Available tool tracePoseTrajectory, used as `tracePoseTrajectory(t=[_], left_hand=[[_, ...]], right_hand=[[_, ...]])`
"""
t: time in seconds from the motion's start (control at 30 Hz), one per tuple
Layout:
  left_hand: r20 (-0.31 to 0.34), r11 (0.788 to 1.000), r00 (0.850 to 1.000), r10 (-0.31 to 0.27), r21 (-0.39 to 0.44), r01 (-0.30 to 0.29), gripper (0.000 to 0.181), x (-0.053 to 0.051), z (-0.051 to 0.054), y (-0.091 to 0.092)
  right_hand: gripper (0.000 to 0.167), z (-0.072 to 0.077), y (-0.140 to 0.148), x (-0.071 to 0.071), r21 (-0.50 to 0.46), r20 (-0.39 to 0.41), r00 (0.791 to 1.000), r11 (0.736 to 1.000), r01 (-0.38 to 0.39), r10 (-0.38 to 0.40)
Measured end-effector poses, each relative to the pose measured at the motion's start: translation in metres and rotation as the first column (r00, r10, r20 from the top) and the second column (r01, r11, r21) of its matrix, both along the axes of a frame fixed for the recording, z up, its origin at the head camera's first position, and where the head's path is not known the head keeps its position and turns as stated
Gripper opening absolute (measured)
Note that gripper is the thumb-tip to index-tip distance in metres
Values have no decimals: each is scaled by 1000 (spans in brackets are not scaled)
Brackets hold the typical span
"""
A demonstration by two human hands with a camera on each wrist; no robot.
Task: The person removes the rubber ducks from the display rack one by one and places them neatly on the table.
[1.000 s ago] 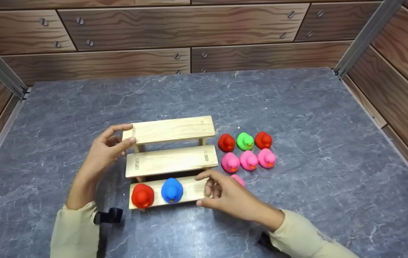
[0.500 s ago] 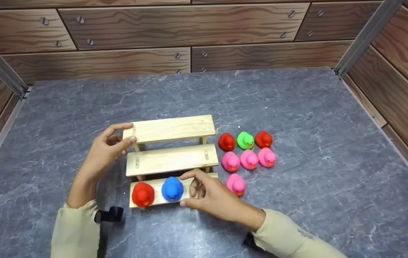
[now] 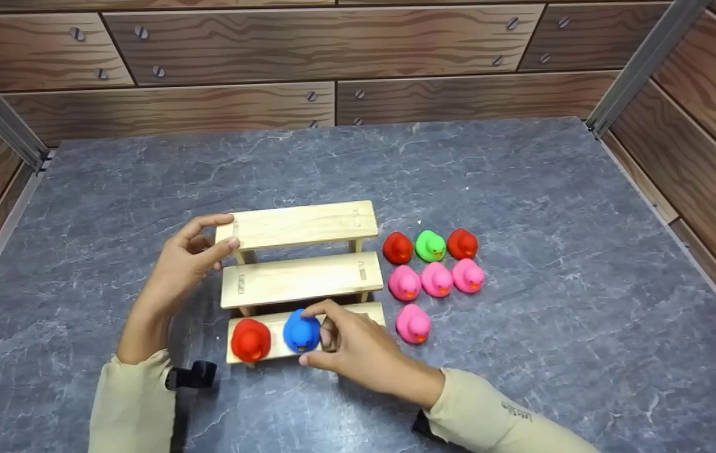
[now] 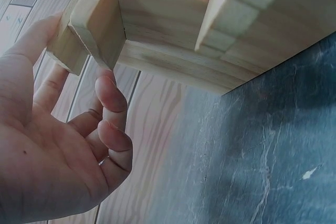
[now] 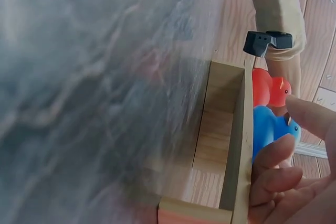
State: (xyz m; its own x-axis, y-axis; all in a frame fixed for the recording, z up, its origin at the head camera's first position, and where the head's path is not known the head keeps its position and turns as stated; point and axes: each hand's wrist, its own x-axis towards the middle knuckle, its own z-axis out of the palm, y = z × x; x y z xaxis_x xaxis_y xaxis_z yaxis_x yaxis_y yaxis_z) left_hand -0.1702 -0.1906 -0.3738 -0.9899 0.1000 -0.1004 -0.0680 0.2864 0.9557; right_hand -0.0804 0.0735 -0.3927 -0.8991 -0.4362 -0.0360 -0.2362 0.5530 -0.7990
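Observation:
A three-step wooden stand [image 3: 301, 280] stands on the table. My left hand [image 3: 179, 267] holds the left end of its top step, and in the left wrist view its fingertips touch the wood. On the bottom step sit a red rubber duck [image 3: 250, 340] at the left end and a blue rubber duck [image 3: 301, 331] beside it. My right hand [image 3: 364, 349] has its index finger and thumb around the blue duck, index at the back and thumb at the front. In the right wrist view, curled fingers lie against the blue duck [image 5: 265, 132]; part of their contact is hidden.
Right of the stand are more ducks on the grey marbled table [image 3: 559, 251]: two red ones with a green duck [image 3: 430, 246] between them, then a row of pink ducks [image 3: 437, 280]. A single pink duck [image 3: 413, 324] sits nearer me. Wood-patterned walls enclose the table.
My right hand has moved left along the bottom step to the blue duck, uncovering the nearest pink duck. The left hand and the stand stay in place.

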Motion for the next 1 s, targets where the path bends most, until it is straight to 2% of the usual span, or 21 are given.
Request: tracePoseTrajectory(t=[0.17, 0.47, 0.8, 1.0], left_hand=[[-9, 1000, 1000, -3, -9, 3, 49, 0, 0, 0], [-9, 1000, 1000, 5, -27, -5, 49, 0, 0, 1], [-1, 1000, 1000, 2, -22, -2, 49, 0, -1, 1], [-10, 1000, 1000, -5, -7, 5, 46, 1, -1, 0]], right_hand=[[46, 0, -2, 1, 37, -23, 1000, 999, 19, -18], [40, -1, -1, 1, 49, -41, 999, 998, 25, -23], [36, 2, 11, 3, -44, 29, 1000, 999, -3, 4], [37, 13, 29, 4, -88, 59, 998, 996, 16, -11]])
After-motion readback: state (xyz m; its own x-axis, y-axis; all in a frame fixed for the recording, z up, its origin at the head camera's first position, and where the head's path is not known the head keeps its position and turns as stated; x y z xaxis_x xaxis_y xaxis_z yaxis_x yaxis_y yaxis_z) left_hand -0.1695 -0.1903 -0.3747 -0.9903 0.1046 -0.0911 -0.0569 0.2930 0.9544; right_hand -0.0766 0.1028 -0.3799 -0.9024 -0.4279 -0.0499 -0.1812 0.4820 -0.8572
